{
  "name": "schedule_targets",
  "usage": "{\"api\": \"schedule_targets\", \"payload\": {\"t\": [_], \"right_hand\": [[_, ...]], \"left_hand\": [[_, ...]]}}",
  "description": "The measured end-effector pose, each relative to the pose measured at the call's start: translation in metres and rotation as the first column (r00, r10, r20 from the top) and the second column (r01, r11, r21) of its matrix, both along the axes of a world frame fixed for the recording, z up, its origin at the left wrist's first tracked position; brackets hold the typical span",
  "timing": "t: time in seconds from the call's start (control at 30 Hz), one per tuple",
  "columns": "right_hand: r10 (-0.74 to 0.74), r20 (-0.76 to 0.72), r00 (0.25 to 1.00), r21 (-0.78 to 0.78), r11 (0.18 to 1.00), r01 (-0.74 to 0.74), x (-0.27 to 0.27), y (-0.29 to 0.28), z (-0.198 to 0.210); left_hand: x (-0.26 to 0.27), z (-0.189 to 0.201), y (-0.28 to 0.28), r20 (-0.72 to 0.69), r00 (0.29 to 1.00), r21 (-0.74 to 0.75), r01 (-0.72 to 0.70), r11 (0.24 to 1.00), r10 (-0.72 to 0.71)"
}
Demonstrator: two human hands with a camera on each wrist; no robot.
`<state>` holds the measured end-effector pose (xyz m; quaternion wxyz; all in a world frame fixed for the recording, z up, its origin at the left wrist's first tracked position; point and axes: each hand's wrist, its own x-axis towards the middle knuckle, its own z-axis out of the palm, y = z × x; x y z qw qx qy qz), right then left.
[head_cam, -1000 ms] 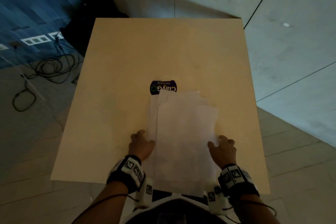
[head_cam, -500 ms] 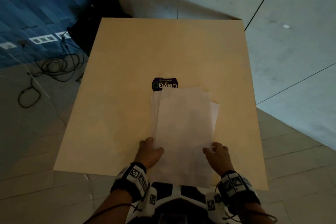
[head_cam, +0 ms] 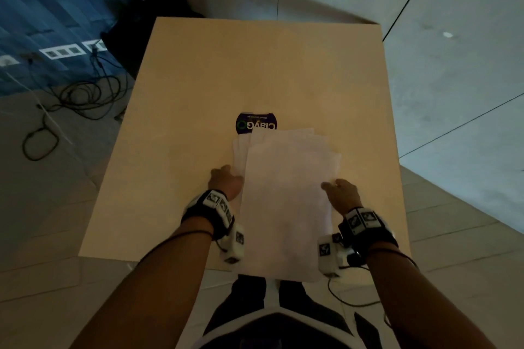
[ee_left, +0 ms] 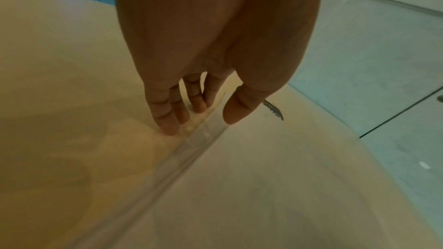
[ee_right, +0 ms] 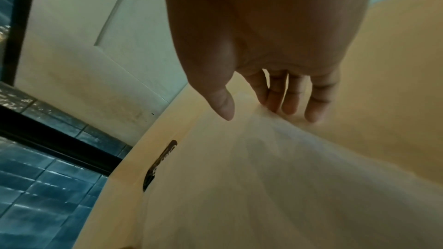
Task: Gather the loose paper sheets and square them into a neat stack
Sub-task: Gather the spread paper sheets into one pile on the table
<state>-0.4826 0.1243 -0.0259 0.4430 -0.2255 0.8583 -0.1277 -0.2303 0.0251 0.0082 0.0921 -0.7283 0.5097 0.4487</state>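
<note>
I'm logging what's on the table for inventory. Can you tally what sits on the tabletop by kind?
Pile of white paper sheets: 1 (sheet count cannot be told)
Dark round sticker: 1
Hands at the pile's sides: 2, left hand, right hand
Total: 4

paper sheets [head_cam: 286, 193] lie lower centre on table [head_cam: 181, 110], near edge overhanging the table's front edge. sticker [head_cam: 256, 123] just behind, partly under them. left hand [head_cam: 226, 183] at left edge, right hand [head_cam: 341, 195] at right edge.
</note>
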Motion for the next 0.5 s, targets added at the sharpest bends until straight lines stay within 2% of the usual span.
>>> {"api": "schedule_targets", "payload": {"t": [0.13, 0.3, 0.5], "right_hand": [[-0.034, 0.054, 0.998, 0.004, 0.999, 0.034, 0.009, -0.009, -0.004], [-0.110, 0.016, 0.994, 0.006, 0.994, 0.110, -0.001, -0.005, -0.008], [-0.059, 0.042, 0.997, 0.006, 0.998, 0.058, 0.011, -0.019, 0.004]], "left_hand": [[-0.014, -0.011, -0.011, -0.073, 0.997, 0.021, 0.028, 0.999, -0.026], [-0.003, -0.017, -0.017, 0.007, 1.000, -0.020, -0.009, 1.000, 0.009], [-0.021, -0.012, -0.017, -0.109, 0.994, 0.050, -0.002, 0.999, 0.007]]}}
